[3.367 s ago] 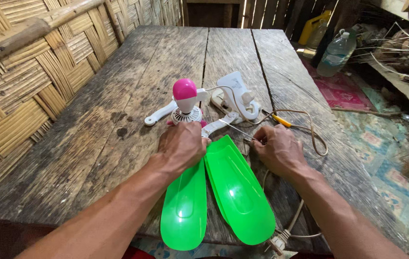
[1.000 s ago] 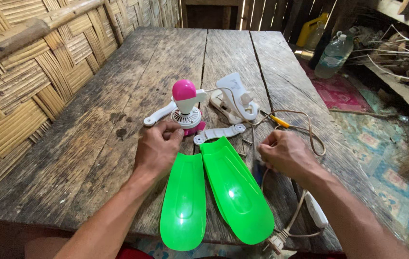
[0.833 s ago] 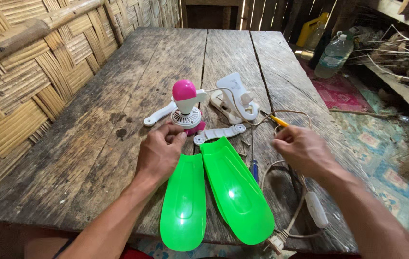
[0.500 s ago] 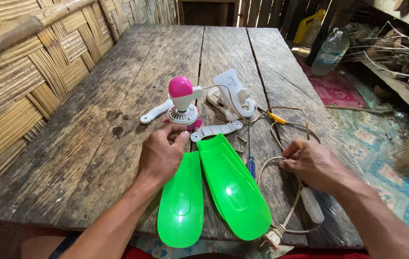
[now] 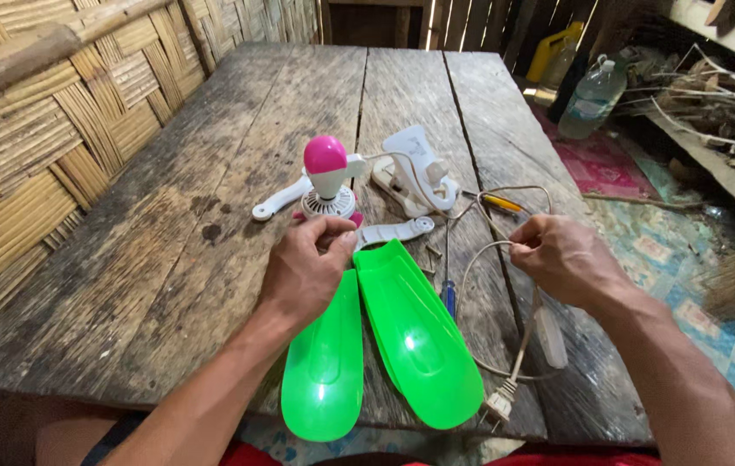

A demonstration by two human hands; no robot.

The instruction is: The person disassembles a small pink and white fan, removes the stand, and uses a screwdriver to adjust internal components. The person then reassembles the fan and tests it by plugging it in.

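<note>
Head view: the right hand (image 5: 562,259), moved off the fan parts, now pinches the white cord (image 5: 480,259) between closed fingers; left hand (image 5: 303,272), fingers curled, touches the green blades (image 5: 385,336), so attention shifts toward the wiring.

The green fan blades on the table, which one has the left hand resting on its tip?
The narrower left blade: the left hand covers its far tip. The wider right blade lies beside it with its tip bare.

left hand (image 5: 303,272) hiding green blade (image 5: 324,362) tips
</note>
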